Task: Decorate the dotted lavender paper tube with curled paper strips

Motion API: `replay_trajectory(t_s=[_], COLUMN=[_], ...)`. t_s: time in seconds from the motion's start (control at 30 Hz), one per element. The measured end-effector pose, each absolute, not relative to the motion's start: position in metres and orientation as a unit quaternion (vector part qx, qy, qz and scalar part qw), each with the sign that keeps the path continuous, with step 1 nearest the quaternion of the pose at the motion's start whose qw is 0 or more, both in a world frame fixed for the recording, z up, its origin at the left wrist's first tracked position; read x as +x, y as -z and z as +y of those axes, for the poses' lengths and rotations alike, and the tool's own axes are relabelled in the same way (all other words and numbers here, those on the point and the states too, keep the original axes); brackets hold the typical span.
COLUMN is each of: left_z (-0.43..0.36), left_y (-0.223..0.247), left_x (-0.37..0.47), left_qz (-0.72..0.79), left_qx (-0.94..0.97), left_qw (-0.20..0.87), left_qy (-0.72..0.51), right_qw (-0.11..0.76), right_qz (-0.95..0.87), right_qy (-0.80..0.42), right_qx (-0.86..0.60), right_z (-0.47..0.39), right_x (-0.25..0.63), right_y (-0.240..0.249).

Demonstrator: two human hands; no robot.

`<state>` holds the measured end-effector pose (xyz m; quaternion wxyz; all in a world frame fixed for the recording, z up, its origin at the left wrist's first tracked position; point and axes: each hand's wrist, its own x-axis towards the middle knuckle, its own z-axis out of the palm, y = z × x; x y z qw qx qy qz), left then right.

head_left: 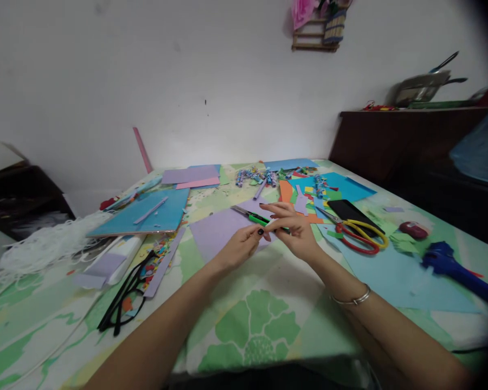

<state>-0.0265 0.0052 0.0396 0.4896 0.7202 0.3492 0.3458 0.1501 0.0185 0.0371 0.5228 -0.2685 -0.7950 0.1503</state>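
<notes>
My left hand (pixel 242 246) and my right hand (pixel 296 233) meet at the fingertips over the table's middle. The left thumb and fingers are pinched together. My right thumb and index finger close at the same spot, while another finger stretches out. Whatever lies between the fingertips is too small and hidden to name. Just beyond them is a green utility knife (pixel 258 219) with its blade out, partly covered by my right hand. Beneath the knife lies a sheet of purple paper (pixel 211 230).
Scissors with red and yellow handles (pixel 360 246) and a black phone (pixel 352 214) lie right, near a blue glue gun (pixel 451 268). Left are black glasses (pixel 124 303), a blue board (pixel 146 214) and white cord (pixel 44 246). Curled paper pieces (pixel 270 176) lie behind.
</notes>
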Motion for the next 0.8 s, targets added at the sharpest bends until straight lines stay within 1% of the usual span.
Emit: replay_trajectory(t_s=[0.13, 0.2, 0.3, 0.37, 0.43, 0.53, 0.6, 0.67, 0.73, 0.8], left_z=[0.006, 0.006, 0.007, 0.008, 0.009, 0.011, 0.011, 0.01, 0.009, 0.007], left_y=[-0.04, -0.039, -0.037, -0.035, -0.034, -0.032, -0.032, -0.031, -0.03, -0.031], left_x=[-0.027, -0.029, -0.033, -0.034, -0.036, -0.037, -0.037, -0.037, -0.036, -0.035], left_qz=[0.397, 0.45, 0.53, 0.554, 0.559, 0.558, 0.556, 0.552, 0.543, 0.534], left_qx=[0.781, 0.794, 0.799, 0.801, 0.806, 0.812, 0.815, 0.82, 0.828, 0.836], left_qw=[0.332, 0.238, 0.095, 0.031, -0.004, -0.036, -0.054, -0.068, -0.074, -0.076], left_qy=[-0.349, -0.331, -0.269, -0.224, -0.193, -0.168, -0.152, -0.136, -0.119, -0.105], right_qw=[0.577, 0.608, 0.639, 0.605, 0.537, 0.46, 0.434, 0.41, 0.396, 0.403], right_qz=[-0.688, -0.621, -0.564, -0.576, -0.607, -0.624, -0.61, -0.605, -0.617, -0.621], right_qy=[-0.359, -0.418, -0.393, -0.377, -0.407, -0.498, -0.56, -0.592, -0.585, -0.564], right_qx=[-0.254, -0.263, -0.346, -0.401, -0.421, -0.388, -0.355, -0.34, -0.346, -0.365], right_z=[0.015, 0.014, 0.014, 0.016, 0.017, 0.018, 0.018, 0.017, 0.014, 0.012], right_x=[0.145, 0.143, 0.142, 0.141, 0.14, 0.14, 0.14, 0.139, 0.136, 0.132], right_y=[-0.035, -0.035, -0.039, -0.04, -0.04, -0.037, -0.036, -0.035, -0.034, -0.033])
